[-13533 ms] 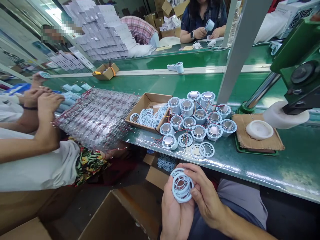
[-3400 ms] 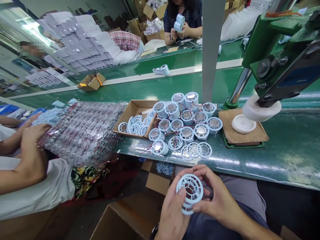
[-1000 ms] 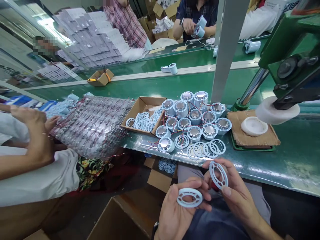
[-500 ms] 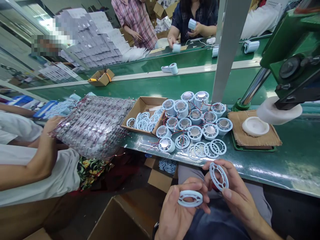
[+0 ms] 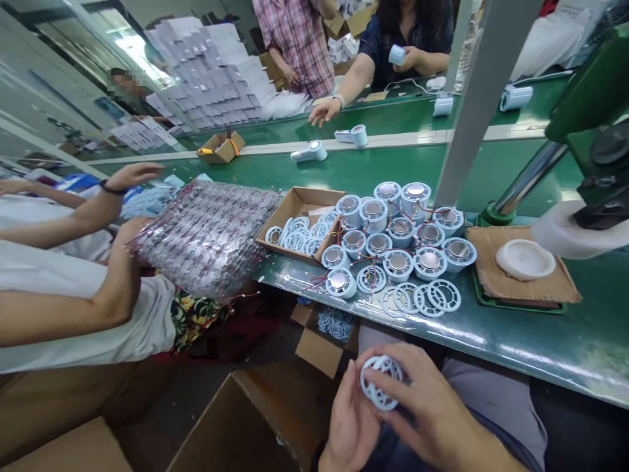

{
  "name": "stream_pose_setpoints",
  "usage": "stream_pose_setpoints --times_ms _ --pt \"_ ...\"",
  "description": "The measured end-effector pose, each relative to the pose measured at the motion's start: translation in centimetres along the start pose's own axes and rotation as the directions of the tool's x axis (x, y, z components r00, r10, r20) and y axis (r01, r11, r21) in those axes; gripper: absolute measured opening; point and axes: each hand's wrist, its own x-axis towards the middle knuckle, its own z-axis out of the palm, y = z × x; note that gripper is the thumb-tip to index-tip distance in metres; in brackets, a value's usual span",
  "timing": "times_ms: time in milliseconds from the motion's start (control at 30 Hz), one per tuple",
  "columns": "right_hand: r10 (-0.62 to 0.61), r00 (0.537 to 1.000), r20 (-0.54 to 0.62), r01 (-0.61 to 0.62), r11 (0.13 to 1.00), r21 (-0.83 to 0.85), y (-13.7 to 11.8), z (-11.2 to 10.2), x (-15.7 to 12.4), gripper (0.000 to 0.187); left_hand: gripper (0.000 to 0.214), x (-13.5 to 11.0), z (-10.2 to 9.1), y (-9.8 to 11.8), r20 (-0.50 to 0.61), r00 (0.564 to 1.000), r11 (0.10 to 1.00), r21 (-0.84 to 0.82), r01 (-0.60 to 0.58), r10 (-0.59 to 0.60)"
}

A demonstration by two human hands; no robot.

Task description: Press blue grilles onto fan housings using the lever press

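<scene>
Light-blue plastic rings point(image 5: 382, 401) with spokes overlap between my two hands above my lap. My left hand point(image 5: 348, 419) is closed around their left side, thumb up. From the right, my right hand point(image 5: 432, 400) closes over them, its fingers across their faces. How many rings lie together I cannot make out. On the bench edge beyond lie several flat loose rings point(image 5: 443, 296). Behind these stand several light-blue round housings point(image 5: 398, 264) with silver discs and red and black wires. A cardboard tray point(image 5: 295, 203) to their left holds more rings.
A green press point(image 5: 533, 174) with a white round seat point(image 5: 525, 259) stands at right. Bagged wired parts point(image 5: 206, 236) lie left, beside a co-worker's arms point(image 5: 118, 282). Handheld fan bodies point(image 5: 309, 152) lie on the green belt. An open carton point(image 5: 246, 419) is below; a co-worker's hand point(image 5: 324, 113) reaches over the belt.
My hands have come together, bringing the two separately held rings into one overlapping group. The view has shifted left. A second fan body now lies on the belt, and the co-worker's hand beyond is empty.
</scene>
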Motion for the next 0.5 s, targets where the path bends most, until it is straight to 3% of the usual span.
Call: stream_pose_setpoints --times_ms 67,133,233,333,433,500 --pt "0.023 0.985 0.171 -0.001 0.992 -0.128 0.0 1.5 0.4 0.065 0.034 0.3 -2.2 -0.7 -0.103 0.993 0.996 -0.082 0.046 -0.054" --pt "0.074 0.968 0.240 -0.037 0.987 -0.156 0.4 2.9 0.5 0.068 0.033 0.9 -4.5 -0.9 -0.231 0.971 0.993 -0.110 0.038 -0.063" --pt "0.125 0.969 0.215 -0.096 0.985 -0.141 1.7 4.2 -0.2 0.071 0.032 3.4 -7.9 0.3 -0.380 0.925 0.995 -0.082 -0.050 0.016" --pt "0.132 0.970 0.205 -0.099 0.982 -0.161 3.3 4.9 -1.0 0.070 0.029 8.0 -10.9 2.9 -0.447 0.890 0.990 -0.054 -0.133 0.095" --pt "0.112 0.962 0.248 -0.062 0.978 -0.200 5.0 5.4 -1.6 0.073 0.033 12.8 -12.8 5.5 -0.499 0.856 0.987 -0.005 -0.158 0.135" --pt "0.060 0.964 0.258 -0.006 0.979 -0.205 6.1 5.6 -1.8 0.070 0.034 14.5 -13.5 6.1 -0.498 0.853 0.987 0.034 -0.158 0.154"
